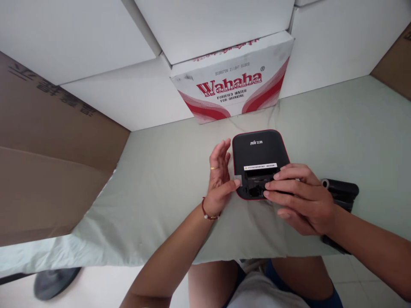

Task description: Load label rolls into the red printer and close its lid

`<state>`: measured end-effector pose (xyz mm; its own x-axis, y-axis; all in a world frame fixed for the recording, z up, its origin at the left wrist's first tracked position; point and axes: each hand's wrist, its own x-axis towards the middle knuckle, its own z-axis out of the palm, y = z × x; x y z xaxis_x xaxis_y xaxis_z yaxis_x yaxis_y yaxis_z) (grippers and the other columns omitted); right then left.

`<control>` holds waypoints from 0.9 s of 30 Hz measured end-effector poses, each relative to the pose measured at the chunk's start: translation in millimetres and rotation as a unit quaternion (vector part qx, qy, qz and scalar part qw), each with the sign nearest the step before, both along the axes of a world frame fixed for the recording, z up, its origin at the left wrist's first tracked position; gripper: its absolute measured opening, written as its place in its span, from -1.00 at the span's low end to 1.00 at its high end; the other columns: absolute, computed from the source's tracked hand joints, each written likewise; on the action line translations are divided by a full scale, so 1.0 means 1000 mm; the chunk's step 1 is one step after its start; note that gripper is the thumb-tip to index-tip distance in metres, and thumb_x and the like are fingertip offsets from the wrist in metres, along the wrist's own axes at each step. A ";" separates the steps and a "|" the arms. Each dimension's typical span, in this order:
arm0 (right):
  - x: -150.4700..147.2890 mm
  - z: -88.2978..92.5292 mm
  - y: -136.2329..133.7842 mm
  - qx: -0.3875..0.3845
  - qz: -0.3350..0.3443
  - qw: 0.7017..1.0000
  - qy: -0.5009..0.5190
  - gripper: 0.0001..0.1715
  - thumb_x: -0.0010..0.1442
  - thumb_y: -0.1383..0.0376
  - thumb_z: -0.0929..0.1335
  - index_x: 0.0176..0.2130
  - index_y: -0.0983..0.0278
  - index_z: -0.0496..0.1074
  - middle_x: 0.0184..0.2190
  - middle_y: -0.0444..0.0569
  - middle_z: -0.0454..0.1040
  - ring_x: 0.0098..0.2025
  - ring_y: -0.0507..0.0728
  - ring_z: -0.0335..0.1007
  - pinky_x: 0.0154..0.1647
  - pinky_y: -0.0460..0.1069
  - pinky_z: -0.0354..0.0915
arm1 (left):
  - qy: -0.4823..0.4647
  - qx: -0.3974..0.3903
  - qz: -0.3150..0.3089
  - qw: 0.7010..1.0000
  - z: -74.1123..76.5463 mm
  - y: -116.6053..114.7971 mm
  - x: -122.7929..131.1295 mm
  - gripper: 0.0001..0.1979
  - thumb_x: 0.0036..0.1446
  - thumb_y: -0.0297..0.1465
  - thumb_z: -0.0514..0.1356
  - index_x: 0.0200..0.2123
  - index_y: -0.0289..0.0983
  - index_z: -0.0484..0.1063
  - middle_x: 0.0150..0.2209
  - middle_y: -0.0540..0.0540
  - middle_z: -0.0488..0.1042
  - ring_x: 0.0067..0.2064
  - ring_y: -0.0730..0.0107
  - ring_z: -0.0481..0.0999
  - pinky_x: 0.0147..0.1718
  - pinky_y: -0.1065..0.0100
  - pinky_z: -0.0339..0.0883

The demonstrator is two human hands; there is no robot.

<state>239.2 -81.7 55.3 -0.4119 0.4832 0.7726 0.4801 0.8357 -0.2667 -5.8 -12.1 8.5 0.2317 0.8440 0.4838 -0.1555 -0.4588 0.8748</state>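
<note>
Honestly, left hand (220, 179) loosely spread against the black device (260, 154), right hand (306, 199) can't-tell grip — uneven pushing could skid it.

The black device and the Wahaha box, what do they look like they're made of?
Black device: probably plastic, matte, judging by its even, softly shaded top and rounded corners. Wahaha box: likely printed cardboard, low sheen, given its flat panels, folded-looking edge and smudged corner.

Green cloth (154, 179) bears a carton (239, 100), black device (258, 152), roll (345, 188).
</note>
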 end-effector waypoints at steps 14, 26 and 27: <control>-0.006 0.003 0.002 -0.006 0.018 1.000 0.018 -0.68 0.36 0.37 0.46 0.09 0.19 0.63 -0.12 0.01 0.77 -0.10 0.22 0.65 -0.09 0.17 0.63 | 0.025 -0.129 -0.109 0.985 -0.009 0.009 0.007 0.02 0.30 0.14 0.26 0.61 0.20 -0.27 0.67 -0.09 0.01 0.58 0.06 0.30 0.40 -0.02 0.41; -0.002 0.073 0.051 -0.259 -0.085 0.950 -0.154 -0.58 0.49 0.16 0.37 -0.43 0.15 0.52 -0.52 -0.15 0.57 -0.54 0.08 0.41 -0.47 0.04 0.28 | -0.012 -0.084 -0.118 0.989 -0.033 0.018 0.007 0.06 0.16 0.18 0.39 0.56 0.11 -0.04 0.66 -0.16 0.02 0.63 -0.01 0.17 0.49 -0.07 0.27; -0.007 0.070 0.064 -0.253 -0.114 0.941 -0.192 -0.60 0.41 0.20 0.41 -0.49 0.16 0.50 -0.57 -0.14 0.53 -0.57 0.09 0.35 -0.47 0.06 0.24 | -0.012 -0.083 -0.118 0.990 -0.035 0.019 0.008 0.06 0.15 0.17 0.39 0.56 0.10 -0.03 0.65 -0.16 0.04 0.63 -0.01 0.17 0.49 -0.07 0.26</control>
